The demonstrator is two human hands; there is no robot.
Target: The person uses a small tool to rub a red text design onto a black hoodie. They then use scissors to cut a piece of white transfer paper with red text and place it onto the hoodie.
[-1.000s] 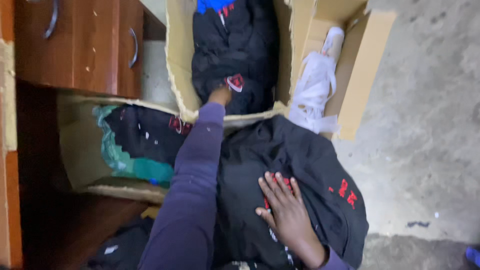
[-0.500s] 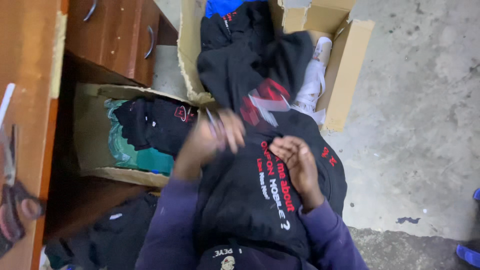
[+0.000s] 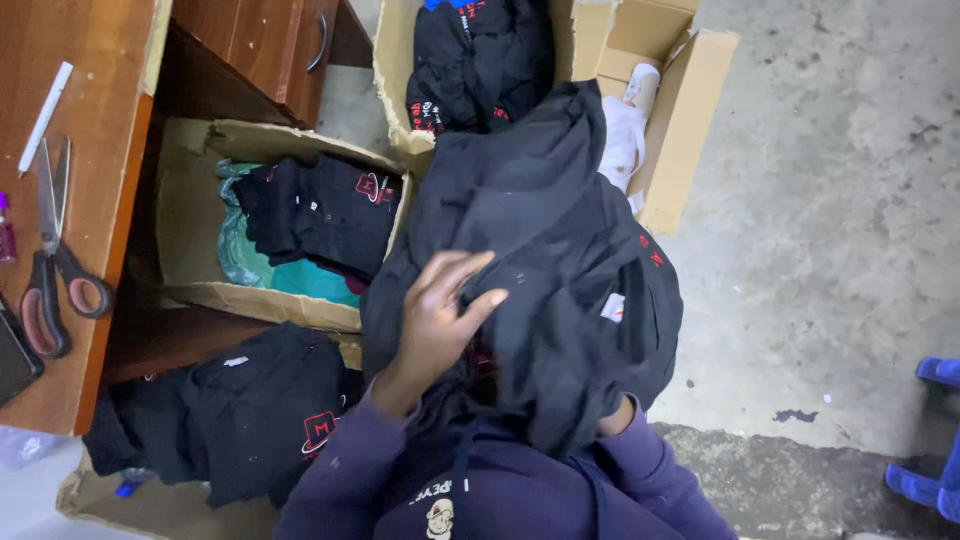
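A black shirt (image 3: 545,250) with small red print is bunched up on my lap, draped down from the edge of the far cardboard box (image 3: 690,120). My left hand (image 3: 440,315) lies flat on the shirt's left side, fingers spread and pointing right. My right hand is hidden under the cloth; only its purple sleeve (image 3: 650,470) shows below the shirt's lower edge. More black shirts (image 3: 480,60) lie inside the far box.
A second cardboard box (image 3: 190,200) with black and teal garments sits under a wooden desk (image 3: 80,150). Scissors (image 3: 50,260) and a white pen (image 3: 45,115) lie on the desk. Another pile of black shirts (image 3: 240,410) fills a box at bottom left. Concrete floor lies to the right.
The shirt was turned over, so its printed side no longer shows. My left hand came back from the far box onto the cloth. My right hand went under the cloth.
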